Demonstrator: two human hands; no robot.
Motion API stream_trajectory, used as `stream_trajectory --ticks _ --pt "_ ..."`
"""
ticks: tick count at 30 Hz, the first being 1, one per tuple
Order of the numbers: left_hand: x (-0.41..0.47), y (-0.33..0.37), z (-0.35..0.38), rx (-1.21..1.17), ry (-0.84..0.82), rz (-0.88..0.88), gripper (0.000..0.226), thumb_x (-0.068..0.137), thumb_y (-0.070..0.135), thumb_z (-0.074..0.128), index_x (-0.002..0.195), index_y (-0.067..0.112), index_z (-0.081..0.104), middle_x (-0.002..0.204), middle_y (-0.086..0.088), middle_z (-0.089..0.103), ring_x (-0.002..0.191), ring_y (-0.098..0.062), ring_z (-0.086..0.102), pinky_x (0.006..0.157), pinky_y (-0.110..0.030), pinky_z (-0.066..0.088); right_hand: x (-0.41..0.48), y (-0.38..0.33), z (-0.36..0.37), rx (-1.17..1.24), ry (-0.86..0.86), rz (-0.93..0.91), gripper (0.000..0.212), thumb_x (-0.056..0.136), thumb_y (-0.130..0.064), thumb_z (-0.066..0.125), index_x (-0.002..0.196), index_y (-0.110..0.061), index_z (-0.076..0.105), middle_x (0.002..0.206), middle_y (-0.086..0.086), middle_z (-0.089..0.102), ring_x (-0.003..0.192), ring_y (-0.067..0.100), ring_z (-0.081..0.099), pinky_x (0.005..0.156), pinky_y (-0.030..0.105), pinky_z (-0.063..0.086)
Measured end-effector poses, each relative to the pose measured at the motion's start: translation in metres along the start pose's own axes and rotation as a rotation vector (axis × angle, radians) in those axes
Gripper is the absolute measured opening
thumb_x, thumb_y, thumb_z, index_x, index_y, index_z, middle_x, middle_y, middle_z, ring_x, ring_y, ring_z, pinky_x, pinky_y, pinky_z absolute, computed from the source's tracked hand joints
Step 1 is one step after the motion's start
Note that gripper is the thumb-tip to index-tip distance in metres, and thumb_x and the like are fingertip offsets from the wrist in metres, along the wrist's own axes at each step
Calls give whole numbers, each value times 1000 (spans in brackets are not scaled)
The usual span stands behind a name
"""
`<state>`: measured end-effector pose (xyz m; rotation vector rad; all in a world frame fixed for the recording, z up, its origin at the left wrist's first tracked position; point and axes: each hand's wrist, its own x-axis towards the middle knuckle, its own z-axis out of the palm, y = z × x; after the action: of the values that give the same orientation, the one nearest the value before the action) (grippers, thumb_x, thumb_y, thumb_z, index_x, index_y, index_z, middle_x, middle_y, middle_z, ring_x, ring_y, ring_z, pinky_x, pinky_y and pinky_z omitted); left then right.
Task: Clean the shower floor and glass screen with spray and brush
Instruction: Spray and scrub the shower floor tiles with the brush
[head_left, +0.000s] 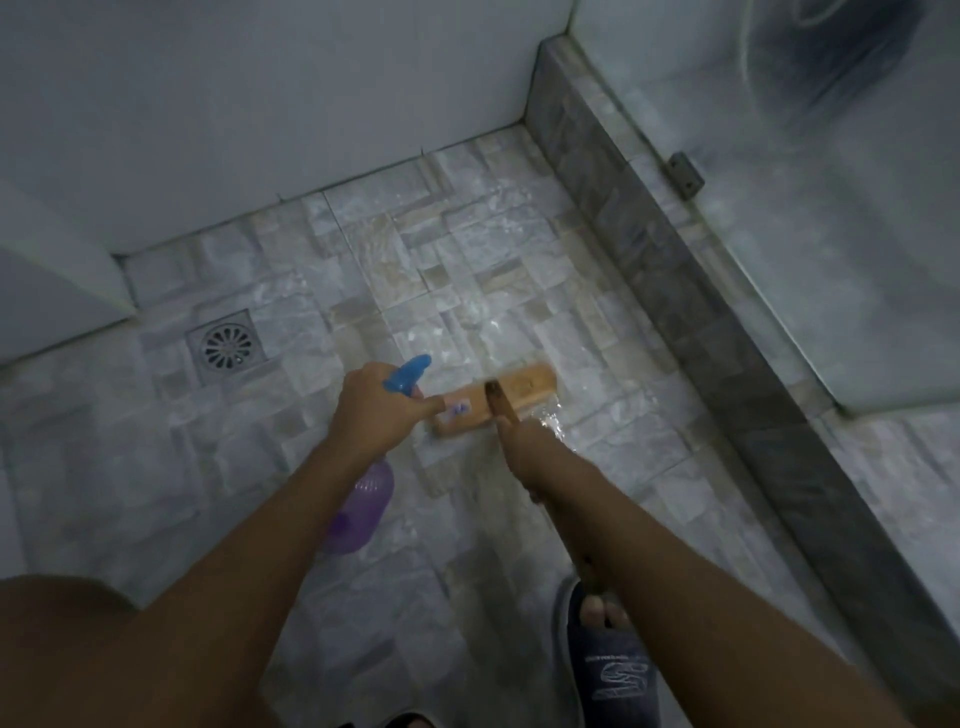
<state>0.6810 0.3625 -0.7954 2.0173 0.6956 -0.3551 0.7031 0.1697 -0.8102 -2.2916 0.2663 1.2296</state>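
The left hand (374, 410) has its fingers wrapped around the neck of the spray bottle (363, 499), ready beside the work, while the right hand (524, 447) clamps the handle of the brush (493, 402), its head flat on the wet floor (467, 249) for scrubbing, I think.

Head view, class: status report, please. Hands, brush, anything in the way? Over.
Left hand grips spray bottle. Right hand grips brush handle, brush head on wet floor tiles. Nothing ahead of brush; drain off to its left.
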Motion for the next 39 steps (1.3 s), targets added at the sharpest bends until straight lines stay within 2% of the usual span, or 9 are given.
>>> stream_trajectory --ticks 5,10,15,18,22,24,29,36,39 --pt "3 4 -19 23 108 20 49 65 46 90 70 3 66 63 -6 63 56 -16 58 58 -32 48 44 -56 -16 -59 19 -15 41 109 -23 32 139 3 46 112 24 61 77 39 68 68 48 61" --pt "12 1 -36 56 143 14 47 66 42 90 69 0 68 69 -11 69 61 -20 65 62 -34 54 3 -8 7 -86 -26 24 56 107 -50 30 130 -4 52 104 18 60 65 32 63 42 32 50" --pt "12 -5 -42 52 157 -8 42 69 39 89 65 5 65 64 -8 66 56 -17 60 56 -29 46 5 -11 10 -62 -47 27 59 106 -53 30 127 -2 53 99 17 60 60 31 61 47 36 53" --pt "11 -9 -44 17 156 -25 39 68 38 90 61 10 63 58 -4 63 51 -16 58 53 -34 50 46 -65 -2 -121 -18 -74 53 108 -45 29 139 -7 48 123 23 56 72 36 64 64 42 60" --pt "10 -5 -51 19 173 -64 35 69 35 89 62 11 64 59 -7 65 52 -20 61 62 -43 59 81 -127 -16 -93 -31 -96 39 110 -22 28 136 0 48 117 29 59 85 41 66 82 54 59" --pt "10 -2 -54 26 194 -59 36 69 35 89 64 9 64 62 -10 66 53 -21 62 62 -43 59 77 -128 -16 -100 -37 -95 38 110 -17 27 137 0 47 109 27 60 87 45 69 78 54 60" --pt "16 3 -54 -35 213 -68 37 68 32 89 70 1 70 60 -9 66 52 -18 61 60 -44 59 26 -46 1 -123 -35 -30 57 106 -51 28 132 -6 49 104 21 60 64 32 60 44 33 52" --pt "16 7 -46 -68 148 -100 53 72 51 83 83 1 71 73 -18 72 67 -34 72 59 -49 60 64 -74 -11 -98 21 -101 55 108 -46 27 137 -4 47 124 24 57 64 30 56 46 31 47" --pt "14 7 -40 -42 148 -86 64 77 67 70 83 4 73 70 -15 73 66 -31 72 61 -47 61 95 -120 -29 -96 17 -149 36 110 -33 24 114 -12 53 100 19 59 68 26 57 60 37 55"
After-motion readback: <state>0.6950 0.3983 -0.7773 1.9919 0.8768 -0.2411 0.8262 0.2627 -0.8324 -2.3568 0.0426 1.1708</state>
